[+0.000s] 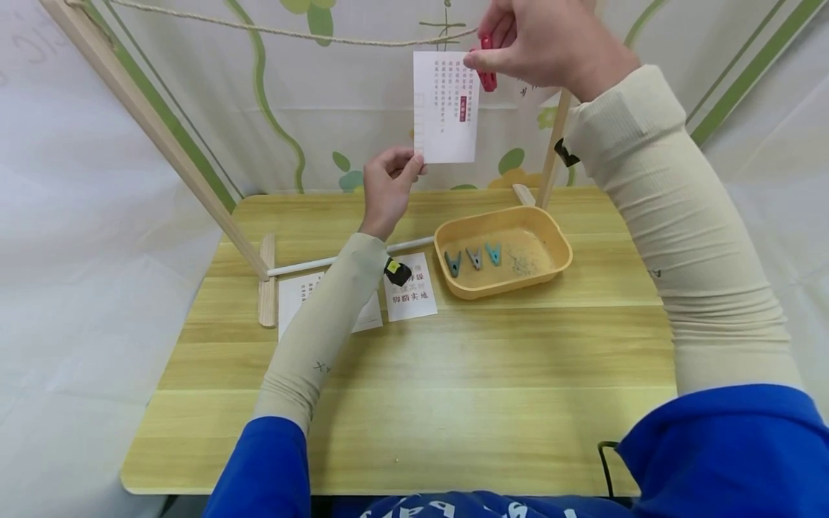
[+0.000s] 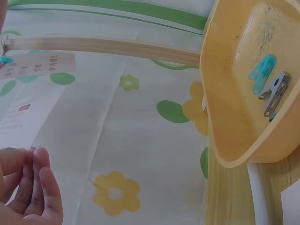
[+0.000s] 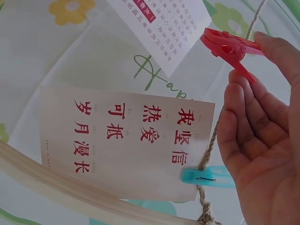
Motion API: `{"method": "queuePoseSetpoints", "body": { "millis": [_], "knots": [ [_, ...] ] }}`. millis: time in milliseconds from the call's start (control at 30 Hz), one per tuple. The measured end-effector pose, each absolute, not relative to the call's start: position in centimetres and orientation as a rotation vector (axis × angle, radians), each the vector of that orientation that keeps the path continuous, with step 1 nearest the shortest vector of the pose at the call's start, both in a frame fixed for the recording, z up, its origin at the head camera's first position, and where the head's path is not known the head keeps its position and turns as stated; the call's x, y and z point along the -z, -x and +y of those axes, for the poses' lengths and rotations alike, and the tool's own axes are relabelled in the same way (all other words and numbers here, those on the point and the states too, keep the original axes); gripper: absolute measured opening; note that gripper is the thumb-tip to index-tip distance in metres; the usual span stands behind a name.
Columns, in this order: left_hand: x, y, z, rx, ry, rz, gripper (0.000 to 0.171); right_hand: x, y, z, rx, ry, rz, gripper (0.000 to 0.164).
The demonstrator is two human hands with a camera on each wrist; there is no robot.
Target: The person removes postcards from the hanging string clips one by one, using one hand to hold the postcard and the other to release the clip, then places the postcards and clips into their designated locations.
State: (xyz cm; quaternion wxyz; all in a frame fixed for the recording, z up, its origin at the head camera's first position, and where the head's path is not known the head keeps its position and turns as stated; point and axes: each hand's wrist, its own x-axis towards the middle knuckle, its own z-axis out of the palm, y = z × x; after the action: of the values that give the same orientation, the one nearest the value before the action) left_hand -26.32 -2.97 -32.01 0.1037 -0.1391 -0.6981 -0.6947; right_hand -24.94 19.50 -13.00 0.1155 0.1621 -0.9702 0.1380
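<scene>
My left hand (image 1: 388, 187) pinches the lower left corner of a white printed card (image 1: 445, 133), held upright just below a twine line (image 1: 291, 32). At the card's upper right, my right hand (image 1: 550, 47) pinches a red clothespin (image 3: 229, 49) between thumb and fingers. The clothespin's nose lies at the card's edge; whether it bites the card, I cannot tell. Further along the twine, in the right wrist view, another card (image 3: 126, 140) with red characters hangs from a teal clothespin (image 3: 206, 177).
A yellow tray (image 1: 505, 288) on the table holds a few clothespins. Left of it lie printed cards (image 1: 414, 306), partly behind my left forearm. Wooden posts (image 1: 162, 144) on either side carry the twine, and a white rod (image 1: 304, 266) runs low between them.
</scene>
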Motion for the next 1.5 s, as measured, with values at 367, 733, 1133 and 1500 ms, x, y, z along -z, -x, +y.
{"method": "queuePoseSetpoints", "body": {
  "millis": [367, 733, 1133, 1500],
  "knots": [
    [32.3, 26.1, -3.4, 2.073, 0.382, -2.059, 0.017, 13.8, 24.7, 19.6, -0.423, -0.455, -2.873, 0.048],
    [32.4, 25.9, -3.8, 2.078, 0.379, -2.057, 0.018, 14.5, 24.9, 20.0, -0.402, -0.533, -2.842, 0.044],
    [32.4, 25.5, -4.2, 2.085, 0.345, -2.057, 0.018, 15.8, 24.8, 20.3, -0.348, -0.554, -2.784, 0.044],
    [32.5, 25.1, -4.6, 2.101, 0.332, -2.053, 0.017, 16.8, 24.4, 20.6, -0.414, -0.571, -2.798, 0.041]
  ]
}}
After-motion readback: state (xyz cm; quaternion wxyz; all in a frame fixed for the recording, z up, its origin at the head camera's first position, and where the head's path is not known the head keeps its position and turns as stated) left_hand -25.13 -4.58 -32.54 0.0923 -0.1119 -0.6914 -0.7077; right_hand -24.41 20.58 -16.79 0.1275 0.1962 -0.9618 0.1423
